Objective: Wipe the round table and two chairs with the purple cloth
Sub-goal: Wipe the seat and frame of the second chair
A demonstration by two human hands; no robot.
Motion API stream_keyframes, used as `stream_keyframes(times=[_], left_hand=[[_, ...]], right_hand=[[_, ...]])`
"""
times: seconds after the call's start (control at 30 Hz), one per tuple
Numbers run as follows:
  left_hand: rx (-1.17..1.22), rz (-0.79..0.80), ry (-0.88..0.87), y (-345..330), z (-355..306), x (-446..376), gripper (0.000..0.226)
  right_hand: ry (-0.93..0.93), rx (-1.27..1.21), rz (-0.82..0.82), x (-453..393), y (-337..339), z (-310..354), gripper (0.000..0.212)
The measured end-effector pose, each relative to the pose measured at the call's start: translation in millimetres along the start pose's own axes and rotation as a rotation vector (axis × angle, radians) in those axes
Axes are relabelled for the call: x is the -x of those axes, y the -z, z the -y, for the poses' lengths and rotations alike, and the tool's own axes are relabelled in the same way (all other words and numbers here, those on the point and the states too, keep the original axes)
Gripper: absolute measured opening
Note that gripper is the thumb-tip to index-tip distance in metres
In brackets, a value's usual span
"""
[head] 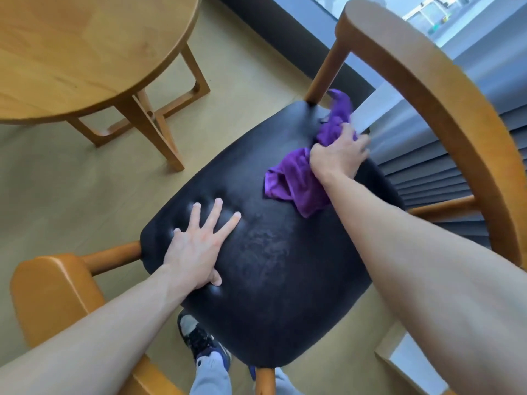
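The right hand's fingers [360, 146] cover the middle of the purple cloth [296, 181], bunched beneath them. Beyond the fingers, the cloth's far tip is motion-blurred. The round worktop [85, 52] runs off the top and left edges.

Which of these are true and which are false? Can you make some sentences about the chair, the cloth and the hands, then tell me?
1. The right hand grips the purple cloth. True.
2. The cloth is lying on the round table. False: it is on the black chair seat.
3. The left hand is pressed flat on the seat, fingers spread. True.
4. The left hand holds a second cloth. False: it holds nothing.
5. The table stands on the chair's right side. False: it is on the left.
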State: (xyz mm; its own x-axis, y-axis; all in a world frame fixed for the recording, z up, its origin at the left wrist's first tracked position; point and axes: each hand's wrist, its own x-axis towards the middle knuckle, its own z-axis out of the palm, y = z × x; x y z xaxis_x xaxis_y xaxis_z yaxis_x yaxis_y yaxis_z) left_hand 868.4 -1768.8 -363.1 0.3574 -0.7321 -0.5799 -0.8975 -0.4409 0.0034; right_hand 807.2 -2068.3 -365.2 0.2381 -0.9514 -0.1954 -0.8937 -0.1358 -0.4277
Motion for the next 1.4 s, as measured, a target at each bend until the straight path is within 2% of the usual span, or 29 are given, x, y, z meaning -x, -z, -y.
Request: stream_keyframes(times=[0.03,0.07,0.13,0.2,0.27,0.33,0.37,0.4,0.47,0.5,0.57,0.63,0.67,0.7,0.8,0.83,0.87,0.93,1.0,1.03,1.1,1.13,1.17,1.23,1.3,1.33,1.4], left_hand=[[0.001,-0.002,-0.001,0.1,-0.4,0.1,0.153],[0.000,0.002,0.000,-0.4,-0.6,0.3,0.152],[-0.014,0.008,0.008,-1.3,-0.8,0.6,0.150],[-0.023,0.019,0.007,0.3,0.7,0.6,0.142],[-0.037,0.057,-0.011,1.8,3.4,-1.2,0.132],[-0.018,0.110,-0.008,6.3,5.3,-1.5,0.126],[0.003,0.120,0.003,11.6,6.4,-2.0,0.120],[0.030,0.115,0.015,18.9,8.2,-2.0,0.108],[0.105,0.060,-0.009,35.7,17.3,1.1,0.069],[0.144,0.037,-0.029,44.2,24.5,7.4,0.053],[0.157,0.013,-0.069,57.6,38.2,30.0,0.041],[0.139,0.001,-0.105,69.7,44.7,56.1,0.037],[0.143,-0.011,-0.124,76.0,44.9,67.4,0.035],[0.159,-0.034,-0.145,82.5,44.0,75.4,0.033],[0.213,-0.138,-0.149,99.1,43.5,90.0,0.027],[0.219,-0.152,-0.134,101.4,47.8,94.9,0.028],[0.226,-0.156,-0.118,100.6,53.9,100.7,0.030],[0.220,-0.187,-0.089,92.4,67.0,117.7,0.028],[0.179,-0.316,-0.093,81.2,74.3,134.8,0.026],[0.180,-0.366,-0.093,77.1,74.0,140.0,0.026],[0.211,-0.415,-0.062,71.4,71.8,143.0,0.028],[0.221,-0.429,-0.040,71.0,71.3,141.2,0.029],[0.227,-0.439,-0.022,71.6,71.0,139.3,0.029],[0.221,-0.463,-0.014,73.1,69.5,139.1,0.026],[0.221,-0.485,-0.031,73.1,68.9,140.6,0.020],[0.220,-0.478,-0.034,73.1,68.6,141.3,0.021],[0.222,-0.462,-0.031,72.4,68.2,141.1,0.023]], right_hand=[[-0.084,0.000,-0.004,6.4,-4.9,8.2,0.054],[-0.027,0.039,0.024,20.4,-11.8,15.1,0.055],[0.305,0.101,0.159,71.0,-27.2,24.0,0.054],[0.583,0.136,0.366,128.7,-39.3,23.2,0.048],[0.686,0.090,0.506,151.1,-38.8,20.4,0.034],[0.700,0.039,0.577,138.5,-28.6,23.2,0.017],[0.688,0.038,0.598,126.0,-21.9,25.1,0.014],[0.642,0.031,0.604,112.2,-15.3,26.4,0.022],[0.499,-0.015,0.483,85.2,-3.3,23.9,0.043],[0.415,-0.047,0.401,76.1,-0.6,20.6,0.046],[0.201,-0.140,0.236,73.2,-7.1,14.3,0.050],[0.030,-0.118,0.171,99.7,-19.0,22.9,0.055],[0.073,-0.030,0.178,123.7,-26.7,31.2,0.056],[0.214,0.063,0.234,151.7,-35.8,39.6,0.055],[0.810,0.224,0.646,246.6,-55.3,51.2,0.035],[0.956,0.231,0.783,271.9,-55.0,48.6,0.032],[1.027,0.211,0.874,284.2,-52.3,44.3,0.031],[1.096,0.172,0.853,277.0,-48.7,35.8,0.033],[1.019,0.255,0.639,245.5,-52.8,38.5,0.041],[0.845,0.229,0.518,224.5,-54.5,43.6,0.046],[0.375,0.048,0.346,192.8,-57.8,59.1,0.055],[0.239,-0.004,0.326,190.6,-60.4,68.0,0.059],[0.251,0.049,0.330,197.7,-65.2,74.5,0.060],[0.575,0.219,0.408,232.2,-72.4,77.1,0.051],[0.908,0.251,0.520,273.9,-72.2,69.6,0.037],[0.987,0.236,0.581,284.7,-70.4,65.7,0.035],[1.016,0.229,0.717,280.5,-58.4,71.4,0.032]])
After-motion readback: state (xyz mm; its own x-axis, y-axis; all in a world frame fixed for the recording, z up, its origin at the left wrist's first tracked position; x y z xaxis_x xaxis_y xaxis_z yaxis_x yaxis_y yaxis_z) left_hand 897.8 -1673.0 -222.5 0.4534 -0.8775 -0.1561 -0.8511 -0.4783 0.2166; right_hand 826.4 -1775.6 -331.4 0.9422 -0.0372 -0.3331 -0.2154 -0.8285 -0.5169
